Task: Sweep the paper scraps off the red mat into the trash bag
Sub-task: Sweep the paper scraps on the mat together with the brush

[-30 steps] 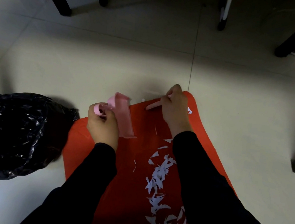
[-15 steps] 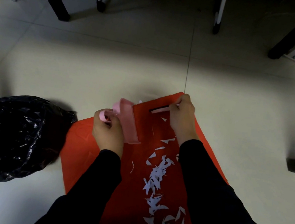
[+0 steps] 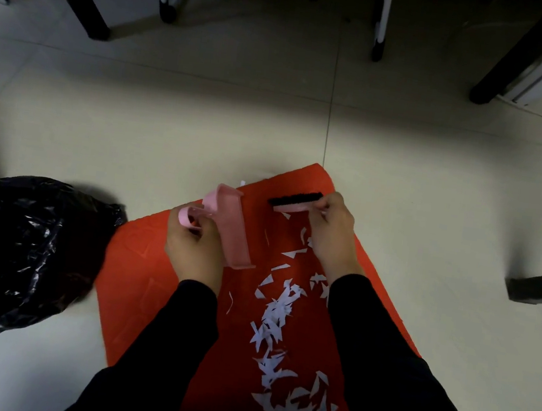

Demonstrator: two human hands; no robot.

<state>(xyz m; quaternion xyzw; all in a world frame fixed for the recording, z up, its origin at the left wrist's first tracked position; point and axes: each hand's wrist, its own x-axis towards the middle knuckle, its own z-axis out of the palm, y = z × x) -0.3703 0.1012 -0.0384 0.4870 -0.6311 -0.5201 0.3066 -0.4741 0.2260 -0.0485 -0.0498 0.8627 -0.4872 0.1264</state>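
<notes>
Left hand [image 3: 194, 250]: fingers [image 3: 203, 227] curled tight round the looped handle of the small pink plastic dustpan [image 3: 232, 231]. The pan is tilted over the red fabric mat [image 3: 140, 257]. Right hand [image 3: 330, 236]: fingers [image 3: 329, 204] pinched on one end of the short pink-backed brush with black bristles [image 3: 293, 203], at the mat's far end. White cut-paper scraps [image 3: 276, 318] lie in a strip down the mat, between the sleeves. The crumpled black plastic trash bag [image 3: 18, 253] sits on the pale tiled floor [image 3: 204, 122], just beside the mat's left edge.
</notes>
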